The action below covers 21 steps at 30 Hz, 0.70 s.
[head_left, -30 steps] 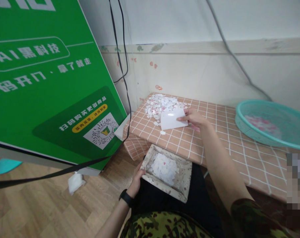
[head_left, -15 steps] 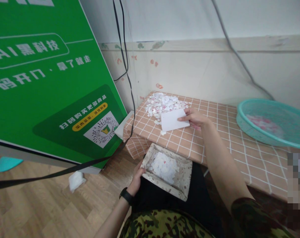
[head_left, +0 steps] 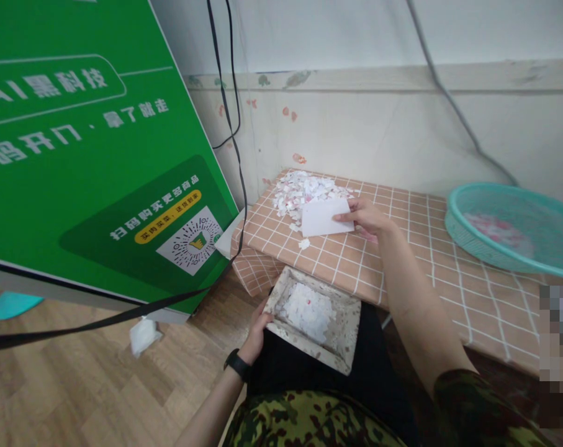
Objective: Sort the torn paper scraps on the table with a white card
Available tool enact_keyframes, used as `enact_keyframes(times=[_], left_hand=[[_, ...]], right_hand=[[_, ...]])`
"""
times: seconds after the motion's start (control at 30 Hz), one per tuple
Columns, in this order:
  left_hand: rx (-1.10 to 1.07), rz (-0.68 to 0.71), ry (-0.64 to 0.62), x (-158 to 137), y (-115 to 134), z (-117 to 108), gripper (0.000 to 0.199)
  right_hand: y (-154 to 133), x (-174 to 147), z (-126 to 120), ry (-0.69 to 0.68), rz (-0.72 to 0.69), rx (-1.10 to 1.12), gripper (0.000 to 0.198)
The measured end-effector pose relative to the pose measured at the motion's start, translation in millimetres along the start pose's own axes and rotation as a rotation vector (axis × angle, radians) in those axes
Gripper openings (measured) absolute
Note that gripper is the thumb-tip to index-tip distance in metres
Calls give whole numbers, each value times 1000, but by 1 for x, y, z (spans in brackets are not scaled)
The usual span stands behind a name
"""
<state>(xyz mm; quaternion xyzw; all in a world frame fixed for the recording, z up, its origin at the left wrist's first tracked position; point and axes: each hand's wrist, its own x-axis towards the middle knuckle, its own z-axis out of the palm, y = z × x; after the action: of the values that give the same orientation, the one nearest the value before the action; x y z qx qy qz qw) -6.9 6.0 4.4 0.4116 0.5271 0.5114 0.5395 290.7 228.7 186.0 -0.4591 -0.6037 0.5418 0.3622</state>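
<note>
My right hand [head_left: 365, 217] pinches a white card [head_left: 323, 218] by its right edge, just over the checked tablecloth. Behind the card lies a heap of torn paper scraps [head_left: 288, 187], white with some pink bits. One loose scrap [head_left: 304, 244] rests on the cloth in front of the card. Below the table edge, my left hand [head_left: 259, 328] grips the left side of a worn, speckled tray [head_left: 351, 335], tilted a little above my lap. White paper scraps [head_left: 306, 310] with a small red bit among them lie in the tray.
A turquoise mesh basket [head_left: 472, 248] holding pink and white scraps stands on the table's right side. At the left is a large green panel [head_left: 90, 155]. A black strap [head_left: 169, 305] crosses in front of it. On the floor lies a white plastic bag [head_left: 144, 335].
The card and my right hand have shifted slightly away from me toward the heap, uncovering more of the loose scrap. The tray and my left hand have hardly moved.
</note>
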Motion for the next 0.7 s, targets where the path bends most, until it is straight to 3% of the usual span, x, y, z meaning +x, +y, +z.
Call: enact_keyframes(times=[0.17,0.47,0.7], left_hand=[[-10,16,-8,0,-2,-1,47],[-14,7,-8,0,-3,-1,48],[-1,2,-19,1,-7,-2,48]], right_hand=[[3,0,-1,-54,34,-15,34],[17,10,-10,35,-12,-18,38],[19,17,1,118,-81,37,39]])
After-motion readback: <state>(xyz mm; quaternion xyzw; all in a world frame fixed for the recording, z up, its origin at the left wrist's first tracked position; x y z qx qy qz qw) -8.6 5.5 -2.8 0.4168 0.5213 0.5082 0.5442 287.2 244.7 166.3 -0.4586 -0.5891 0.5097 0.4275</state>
